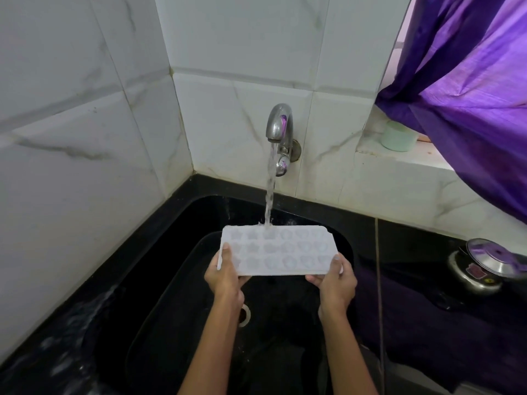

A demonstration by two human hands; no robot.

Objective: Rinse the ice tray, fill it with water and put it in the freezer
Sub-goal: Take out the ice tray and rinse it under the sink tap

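Observation:
A white ice tray (pixel 278 252) with star and shell shaped cells is held flat over the black sink (pixel 176 280). My left hand (pixel 225 276) grips its left end, thumb on top. My right hand (pixel 335 276) grips its right end the same way. A steel tap (pixel 279 124) on the tiled wall runs, and its stream of water (pixel 269 192) lands on the tray's far edge near the middle.
A drain (pixel 244 315) shows at the sink bottom beneath my left wrist. The black counter (pixel 413 252) on the right carries a steel lidded pot (pixel 484 266). A pale green cup (pixel 399 136) stands on the window ledge under a purple curtain (pixel 462 89). Tiled walls close the corner.

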